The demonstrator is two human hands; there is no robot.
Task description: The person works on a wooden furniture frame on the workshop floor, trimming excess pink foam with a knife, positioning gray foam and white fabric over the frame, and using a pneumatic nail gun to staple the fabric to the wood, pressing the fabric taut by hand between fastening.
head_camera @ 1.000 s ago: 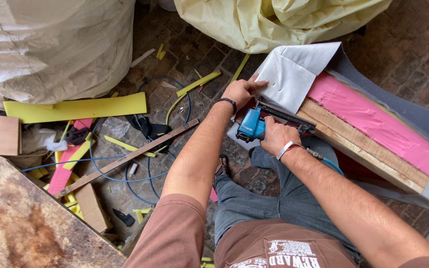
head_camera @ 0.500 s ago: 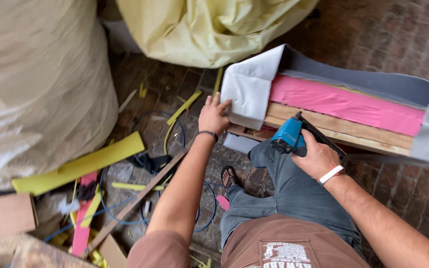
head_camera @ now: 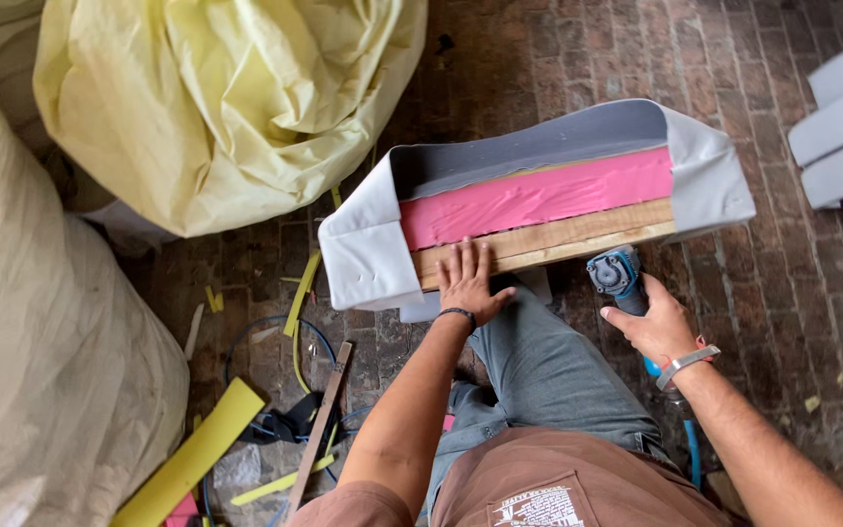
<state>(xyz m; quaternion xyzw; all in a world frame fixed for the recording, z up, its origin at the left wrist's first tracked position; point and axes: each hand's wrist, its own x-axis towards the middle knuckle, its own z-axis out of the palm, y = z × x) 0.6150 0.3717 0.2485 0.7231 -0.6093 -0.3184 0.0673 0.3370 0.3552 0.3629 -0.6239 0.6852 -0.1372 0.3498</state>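
The long cushion frame of pale wood, pink foam and grey-white cover (head_camera: 539,200) lies across the person's knees above the brick floor (head_camera: 558,59), its long axis running left to right, slightly uphill. A big yellow plastic sack (head_camera: 217,98) crowds its left end. The left hand (head_camera: 467,278) lies open, fingers spread flat on the wooden rail. The right hand (head_camera: 658,327) grips the blue pneumatic stapler (head_camera: 617,273), just below the rail.

The left hand (head_camera: 467,281) has let go of the white fabric flap (head_camera: 368,249) and now lies flat, fingers spread, on the bare wooden rail of the pink-foam cushion frame (head_camera: 548,237). The right hand (head_camera: 654,327) has drawn the blue pneumatic staple gun (head_camera: 617,273) off the frame and holds it just below the rail's edge. The flap now lies wrapped over the frame's left end.
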